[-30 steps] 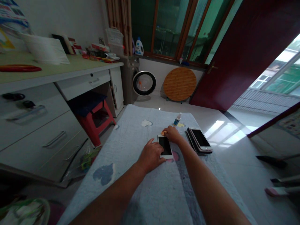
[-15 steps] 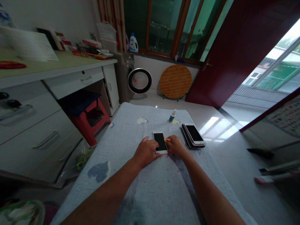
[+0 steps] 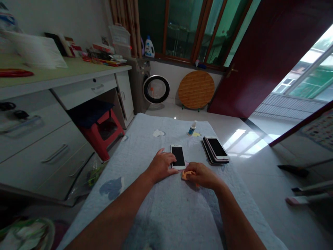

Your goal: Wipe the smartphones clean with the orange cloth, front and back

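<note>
A white phone [image 3: 178, 156] with a dark screen lies flat on the pale blue cloth [image 3: 166, 208] covering the table. My left hand [image 3: 160, 166] rests on the phone's left edge and near corner, fingers pressed against it. Just below the phone's near end, my right hand [image 3: 201, 175] is closed on a small orange cloth [image 3: 185, 174], pinched between its fingers. A stack of phones [image 3: 215, 149] lies to the right of the white phone. A small bottle with a blue label [image 3: 191, 128] stands further back.
A white wad [image 3: 158, 133] lies on the cloth at the back left. White desk drawers [image 3: 47, 139] and a red stool [image 3: 102, 130] stand to the left. A washing machine [image 3: 153, 88] and a round wooden board [image 3: 196, 90] stand by the far wall.
My right hand has moved from the phone's far end, along its right side, to just below its near end, with the orange cloth in it. My left hand stays on the phone.
</note>
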Demonstrator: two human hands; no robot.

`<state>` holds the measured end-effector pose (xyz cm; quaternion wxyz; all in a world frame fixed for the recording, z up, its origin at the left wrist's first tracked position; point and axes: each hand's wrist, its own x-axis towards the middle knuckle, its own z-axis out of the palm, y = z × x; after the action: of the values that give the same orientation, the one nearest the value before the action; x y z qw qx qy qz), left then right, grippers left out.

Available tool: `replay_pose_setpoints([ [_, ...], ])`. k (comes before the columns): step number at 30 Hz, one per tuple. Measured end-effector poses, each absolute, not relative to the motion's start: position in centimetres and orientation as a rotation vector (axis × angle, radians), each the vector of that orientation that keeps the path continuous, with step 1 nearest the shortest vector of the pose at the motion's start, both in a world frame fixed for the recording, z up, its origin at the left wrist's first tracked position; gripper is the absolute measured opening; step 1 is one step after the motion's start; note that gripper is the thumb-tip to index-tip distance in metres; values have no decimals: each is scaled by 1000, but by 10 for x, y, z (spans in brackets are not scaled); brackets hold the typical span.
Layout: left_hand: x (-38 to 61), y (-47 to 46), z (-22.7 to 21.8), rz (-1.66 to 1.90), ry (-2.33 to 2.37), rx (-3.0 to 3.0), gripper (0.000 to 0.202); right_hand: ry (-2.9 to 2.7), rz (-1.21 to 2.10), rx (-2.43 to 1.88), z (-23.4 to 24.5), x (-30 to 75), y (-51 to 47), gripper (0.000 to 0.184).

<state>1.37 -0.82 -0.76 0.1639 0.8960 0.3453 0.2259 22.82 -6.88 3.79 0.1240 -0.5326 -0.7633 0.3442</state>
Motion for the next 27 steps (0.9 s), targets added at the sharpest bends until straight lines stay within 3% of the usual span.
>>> replay_pose_setpoints([
  [4,12,-1,-10,776,995,2440,19,-2214,686,-1496,35,225,-67,16],
  [14,8,12,-19,484,1085,2542,35,-2295,365,-1613,12,204,-65,13],
  [27,7,15,-23,561,1075,2516,31,-2324,127,-1503,1,165,-60,6],
])
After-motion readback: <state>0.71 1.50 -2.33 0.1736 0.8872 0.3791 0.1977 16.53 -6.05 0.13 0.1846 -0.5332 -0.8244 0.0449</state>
